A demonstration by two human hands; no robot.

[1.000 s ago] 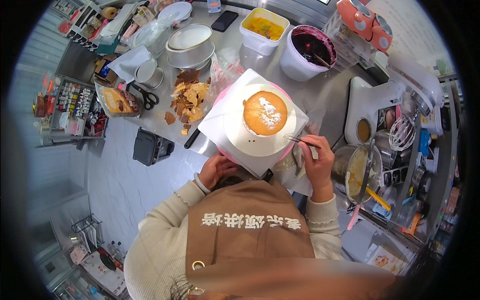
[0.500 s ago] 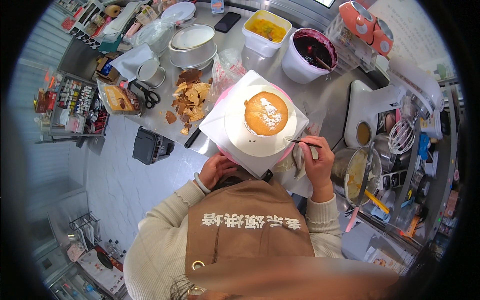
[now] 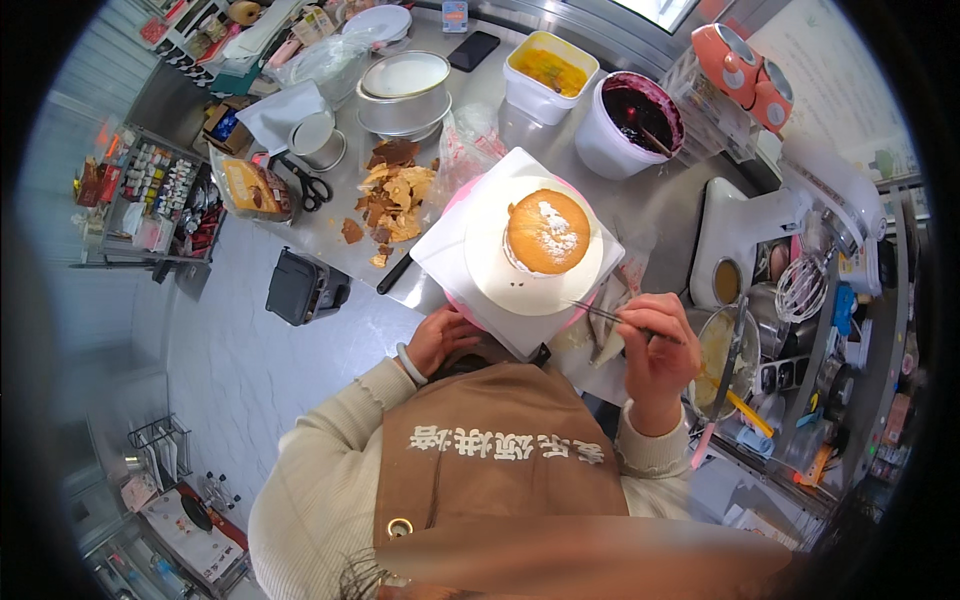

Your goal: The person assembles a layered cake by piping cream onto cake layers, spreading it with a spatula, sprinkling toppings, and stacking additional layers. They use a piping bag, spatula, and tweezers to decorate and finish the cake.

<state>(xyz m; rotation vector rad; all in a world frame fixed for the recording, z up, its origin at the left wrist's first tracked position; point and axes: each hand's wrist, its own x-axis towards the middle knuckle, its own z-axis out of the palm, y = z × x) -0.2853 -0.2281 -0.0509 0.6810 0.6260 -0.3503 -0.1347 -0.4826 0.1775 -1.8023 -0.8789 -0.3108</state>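
Note:
A smooth white round cake [image 3: 490, 272] sits on a square white board, over a pink round base [image 3: 450, 297]. On its far part rests a smaller golden-brown round piece [image 3: 545, 225] dusted with white powder. Two tiny dark specks [image 3: 517, 284] show on the white top nearer me. My right hand [image 3: 662, 345] pinches slim dark tweezers [image 3: 600, 312], their tips over the cake's near right edge; whether they hold anything is too small to tell. My left hand [image 3: 440, 338] lies at the near left edge of the base, fingers loosely stretched and partly hidden.
Brown crust scraps [image 3: 395, 195], scissors [image 3: 312, 188], and a dark-handled tool [image 3: 394, 274] lie left. Behind stand cake tins [image 3: 405, 95], a tub of yellow filling [image 3: 550, 72] and a bucket of dark purple filling [image 3: 628, 115]. At right are a piping bag [image 3: 612, 335] and a stand mixer [image 3: 735, 225].
My right hand has drawn back slightly to the right with the tweezers, and its wrist has turned. The whole view has shifted a little. My left hand stays at the base's edge.

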